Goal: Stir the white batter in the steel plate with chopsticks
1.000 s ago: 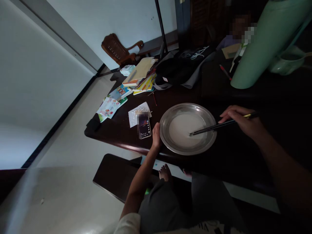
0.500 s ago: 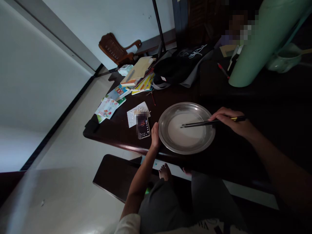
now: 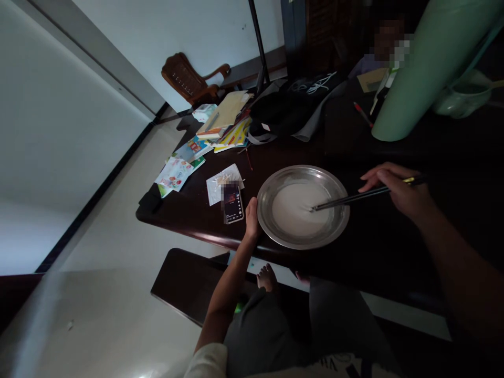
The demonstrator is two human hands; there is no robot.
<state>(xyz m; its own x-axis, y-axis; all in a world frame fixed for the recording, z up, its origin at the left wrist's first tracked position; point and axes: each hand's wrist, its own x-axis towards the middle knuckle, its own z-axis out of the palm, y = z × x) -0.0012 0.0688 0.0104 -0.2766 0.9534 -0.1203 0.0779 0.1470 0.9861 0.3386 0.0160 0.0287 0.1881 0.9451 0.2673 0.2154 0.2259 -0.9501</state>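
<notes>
A round metal basin (image 3: pixel 268 226) sits on the dark table close to its front edge. Inside it lies a whitish, milky mixture (image 3: pixel 293 210). My left hand (image 3: pixel 252 216) is pressed against the basin's left rim, with its fingers closed round the side. To the right of the basin, my right hand (image 3: pixel 397 189) grips a pair of dark chopsticks (image 3: pixel 350 199) with gold bands near the upper end. Their tips dip into the mixture, slightly right of its middle.
Left of the basin, a phone (image 3: pixel 233 205) overlaps a white sheet (image 3: pixel 220 178). Books and papers (image 3: pixel 226 113) are stacked behind, beside a black bag (image 3: pixel 279 110). A tall green cylinder (image 3: pixel 417 79) stands at the back right near a red pen (image 3: pixel 362 114). A bench (image 3: pixel 181 283) is below the table.
My right hand has moved right, drawing the chopstick tips from the mixture's middle toward its right side. My left hand stays at the rim.
</notes>
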